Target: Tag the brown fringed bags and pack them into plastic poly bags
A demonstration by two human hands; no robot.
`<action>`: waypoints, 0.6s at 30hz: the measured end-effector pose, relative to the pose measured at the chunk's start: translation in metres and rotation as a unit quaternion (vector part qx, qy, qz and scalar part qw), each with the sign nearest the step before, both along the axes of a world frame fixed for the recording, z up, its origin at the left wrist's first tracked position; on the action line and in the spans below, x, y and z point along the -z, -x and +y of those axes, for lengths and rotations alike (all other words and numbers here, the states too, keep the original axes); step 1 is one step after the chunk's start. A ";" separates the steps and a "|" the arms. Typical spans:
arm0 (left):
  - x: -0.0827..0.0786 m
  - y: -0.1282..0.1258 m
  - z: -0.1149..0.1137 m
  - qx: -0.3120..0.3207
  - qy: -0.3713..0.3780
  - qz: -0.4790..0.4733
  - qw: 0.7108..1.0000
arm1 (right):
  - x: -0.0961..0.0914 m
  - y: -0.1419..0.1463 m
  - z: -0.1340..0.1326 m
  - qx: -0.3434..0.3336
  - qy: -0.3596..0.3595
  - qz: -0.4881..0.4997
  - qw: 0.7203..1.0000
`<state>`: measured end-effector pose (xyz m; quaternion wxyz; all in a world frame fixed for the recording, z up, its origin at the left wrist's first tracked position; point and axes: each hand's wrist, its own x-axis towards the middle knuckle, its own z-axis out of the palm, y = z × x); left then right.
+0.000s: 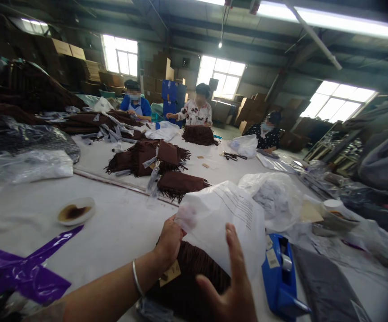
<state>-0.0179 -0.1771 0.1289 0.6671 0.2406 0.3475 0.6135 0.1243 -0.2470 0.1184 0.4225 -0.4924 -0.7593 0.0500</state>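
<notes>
The left hand (171,239) pinches a corner of a white plastic bag (222,223), its fingers closed on the thin film, with a metal bangle (137,278) on the wrist. The right hand (229,288) is open, fingers spread, in front of the bag and not closed on anything. Lines of print run across the bag. Under both hands, a brown fringed piece (189,286) lies on the white table (120,232), partly beneath the bag, with a kraft tag (170,273) on it. Just right of the hands stands a blue tape dispenser (279,273), and beyond it lies a grey fabric piece (324,286). To the left, purple strapping (22,268) crosses the table near a small dish (75,211) with a brown stain. Farther up the table lie more brown fringed pieces (150,156) and a pair of scissors (234,156). Three co-workers (197,107) stand or sit at the far side, one in blue, one in a floral top, one in dark spots, with cardboard boxes (156,76) stacked behind them.
</notes>
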 end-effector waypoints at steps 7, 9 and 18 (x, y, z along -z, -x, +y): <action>0.006 0.003 -0.008 0.055 -0.002 0.071 0.996 | 0.026 -0.015 0.046 0.075 -0.061 -0.118 0.988; 0.015 0.020 -0.004 0.033 0.009 0.098 0.995 | 0.033 -0.047 0.047 0.101 -0.058 -0.122 0.986; 0.060 0.057 0.013 0.007 0.103 0.102 0.989 | 0.085 -0.117 0.027 0.276 0.083 0.319 0.903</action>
